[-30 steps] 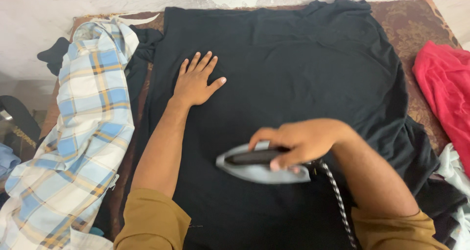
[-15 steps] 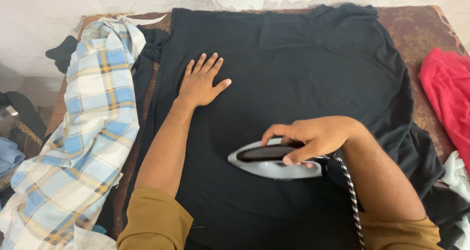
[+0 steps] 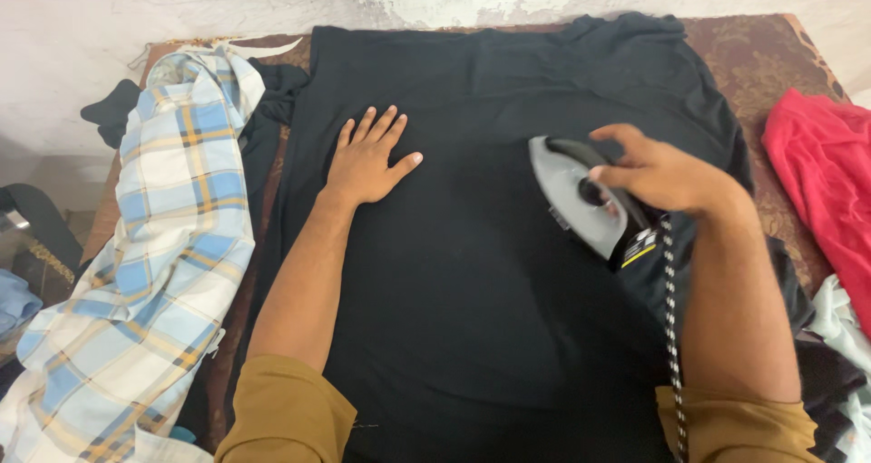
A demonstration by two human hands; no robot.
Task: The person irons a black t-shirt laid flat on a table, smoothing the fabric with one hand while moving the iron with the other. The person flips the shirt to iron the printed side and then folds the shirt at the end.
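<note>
A black garment (image 3: 490,272) lies spread flat over a padded brown patterned surface (image 3: 780,55). My left hand (image 3: 366,159) rests flat on the cloth at its upper left, fingers apart and pointing away from me. My right hand (image 3: 662,173) grips the black handle of a grey electric iron (image 3: 581,195), which sits on the cloth right of centre with its nose pointing up and left. A black-and-white braided cord (image 3: 673,336) runs from the iron's heel down along my right forearm.
A blue, white and yellow checked shirt (image 3: 154,245) lies along the left edge. A red garment (image 3: 821,168) is heaped at the right, with white cloth (image 3: 839,322) below it. More dark cloth (image 3: 113,109) hangs at the far left. A pale wall runs behind.
My right hand has swung the iron from the lower middle of the cloth up and to the right, turning its nose from leftward to up-left. My left hand has stayed in place.
</note>
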